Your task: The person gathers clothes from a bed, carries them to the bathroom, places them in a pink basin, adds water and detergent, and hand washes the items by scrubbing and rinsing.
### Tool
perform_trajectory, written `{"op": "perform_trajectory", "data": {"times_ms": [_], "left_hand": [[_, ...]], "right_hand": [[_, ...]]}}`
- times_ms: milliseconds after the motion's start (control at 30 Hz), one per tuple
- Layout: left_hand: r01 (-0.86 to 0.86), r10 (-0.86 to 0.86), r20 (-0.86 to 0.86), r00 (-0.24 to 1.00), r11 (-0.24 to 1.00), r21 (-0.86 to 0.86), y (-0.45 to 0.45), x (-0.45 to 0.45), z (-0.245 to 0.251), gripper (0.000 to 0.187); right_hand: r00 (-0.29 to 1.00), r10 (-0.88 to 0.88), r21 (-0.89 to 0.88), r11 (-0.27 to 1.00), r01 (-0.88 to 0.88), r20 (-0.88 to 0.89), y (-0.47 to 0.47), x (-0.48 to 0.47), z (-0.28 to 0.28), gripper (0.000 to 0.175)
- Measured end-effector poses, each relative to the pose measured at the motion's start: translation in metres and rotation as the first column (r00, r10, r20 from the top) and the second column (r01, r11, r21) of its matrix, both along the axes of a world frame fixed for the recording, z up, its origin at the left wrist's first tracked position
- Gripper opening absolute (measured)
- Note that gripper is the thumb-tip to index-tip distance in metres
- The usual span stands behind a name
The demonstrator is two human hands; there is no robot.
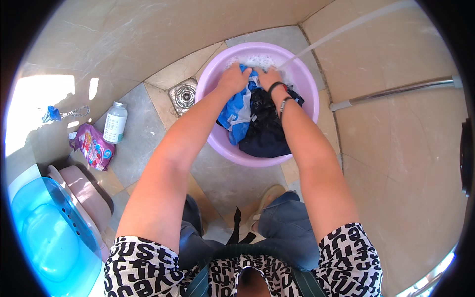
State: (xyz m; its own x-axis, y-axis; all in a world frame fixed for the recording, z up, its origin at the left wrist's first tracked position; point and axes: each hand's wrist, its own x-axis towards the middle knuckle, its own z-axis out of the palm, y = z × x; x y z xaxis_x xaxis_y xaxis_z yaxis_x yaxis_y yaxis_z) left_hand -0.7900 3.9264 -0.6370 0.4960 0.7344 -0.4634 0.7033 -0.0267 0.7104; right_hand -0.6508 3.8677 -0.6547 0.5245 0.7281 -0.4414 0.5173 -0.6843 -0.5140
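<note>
A round pink-purple plastic basin [256, 162] stands on the tiled floor before me. Wet clothes fill much of it: a blue garment with white trim [237, 111] on the left and dark clothing [265, 130] on the right. White suds [259, 59] float along the far side. My left hand [234, 78] grips the upper part of the blue garment. Close beside it, my right hand [270, 78] has its fingers on the same cloth, their tips partly hidden by cloth and suds. A stream of water [334, 33] falls from the upper right into the basin by my right hand.
A metal floor drain [185, 95] lies left of the basin. Further left are a white-labelled bottle [115, 124], a purple detergent pouch [94, 146] and blue [48, 230] and pale pink [87, 196] plastic basins. A metal pipe [400, 89] runs along the right wall.
</note>
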Motion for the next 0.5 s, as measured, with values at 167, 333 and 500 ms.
{"op": "perform_trajectory", "data": {"times_ms": [167, 333, 500], "left_hand": [[0.266, -0.23, 0.317, 0.92, 0.961, -0.076, -0.016, -0.052, 0.022, 0.063], [0.667, -0.625, -0.235, 0.745, 0.71, 0.225, -0.067, -0.067, 0.019, 0.035], [0.316, -0.294, -0.164, 0.942, 0.939, 0.132, -0.019, -0.016, -0.008, 0.044]], "right_hand": [[0.871, 0.487, 0.435, 0.798, -0.418, -0.056, -0.082, 0.0, 0.031, 0.03], [0.575, 0.758, 0.036, 0.595, -0.803, 0.309, -0.118, -0.04, 0.044, 0.021], [0.899, 0.415, -0.104, 0.909, -0.404, 0.141, -0.027, -0.018, 0.007, 0.022]]}}
